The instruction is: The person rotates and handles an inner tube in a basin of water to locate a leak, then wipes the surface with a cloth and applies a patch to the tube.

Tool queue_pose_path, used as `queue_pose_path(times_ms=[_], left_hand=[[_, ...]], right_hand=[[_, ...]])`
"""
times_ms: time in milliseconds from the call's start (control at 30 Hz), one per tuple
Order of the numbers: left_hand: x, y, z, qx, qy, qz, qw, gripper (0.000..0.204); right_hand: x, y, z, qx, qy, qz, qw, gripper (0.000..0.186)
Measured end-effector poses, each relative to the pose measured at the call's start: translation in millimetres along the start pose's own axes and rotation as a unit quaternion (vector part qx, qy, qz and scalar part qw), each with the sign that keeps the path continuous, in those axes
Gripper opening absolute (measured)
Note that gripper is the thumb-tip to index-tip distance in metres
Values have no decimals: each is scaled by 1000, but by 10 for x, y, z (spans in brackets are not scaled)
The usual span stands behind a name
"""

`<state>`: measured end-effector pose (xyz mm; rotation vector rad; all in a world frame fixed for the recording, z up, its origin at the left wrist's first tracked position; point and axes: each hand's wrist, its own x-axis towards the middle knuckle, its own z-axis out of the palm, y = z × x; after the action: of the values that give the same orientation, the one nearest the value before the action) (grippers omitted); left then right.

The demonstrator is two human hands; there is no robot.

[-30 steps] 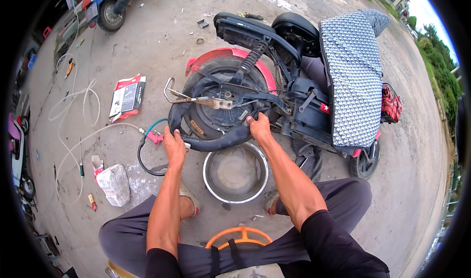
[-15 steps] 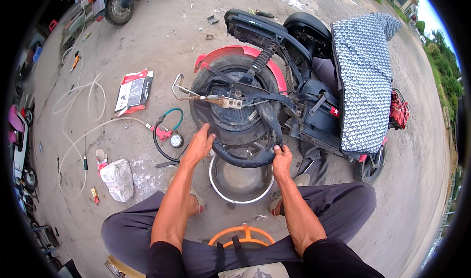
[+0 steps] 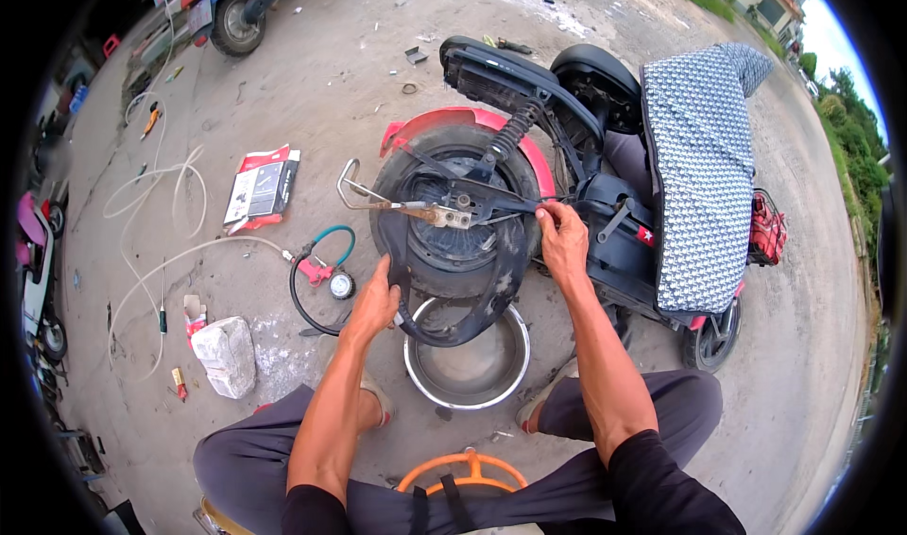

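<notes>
A black inner tube [image 3: 463,329] hangs in a loop from the rear wheel of a scooter lying on its side, its lower bend over a metal basin [image 3: 470,398]. My left hand [image 3: 375,301] is closed on the tube's left side. At the swing arm [image 3: 505,202], beside the tube's upper right part, my right hand [image 3: 565,240] has its fingers pinched together; what lies between them is hidden. The tire [image 3: 398,169] sits under a red fender [image 3: 444,119]. A bent metal stand [image 3: 357,187] projects left from the hub.
Left of the wheel lie a pressure gauge [image 3: 342,286] with a hose, a boxed package [image 3: 263,190] and a whitish block [image 3: 225,356]. An orange round-framed stool [image 3: 463,461] is between my legs. A patterned cover [image 3: 699,176] drapes the scooter's front.
My right hand has left the tube's lower right bend and moved up to the swing arm. My left hand has shifted slightly down and left, still on the tube.
</notes>
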<state>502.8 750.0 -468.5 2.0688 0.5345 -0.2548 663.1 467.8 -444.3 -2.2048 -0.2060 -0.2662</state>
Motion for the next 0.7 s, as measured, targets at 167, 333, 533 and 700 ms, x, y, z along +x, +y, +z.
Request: queue_pose_path(times_ms=[167, 333, 533, 700], left_hand=[[10, 97, -31, -40, -45, 5, 998, 66], [167, -182, 32, -10, -1, 41, 999, 64], [333, -418, 56, -28, 25, 46, 998, 64], [224, 55, -54, -68, 42, 20, 997, 60]], right_hand=[[931, 21, 282, -105, -160, -6, 981, 30], [1285, 117, 560, -113, -333, 57, 934, 38], [1167, 28, 723, -195, -289, 50, 936, 33], [1036, 176, 464, -178, -89, 104, 975, 28]])
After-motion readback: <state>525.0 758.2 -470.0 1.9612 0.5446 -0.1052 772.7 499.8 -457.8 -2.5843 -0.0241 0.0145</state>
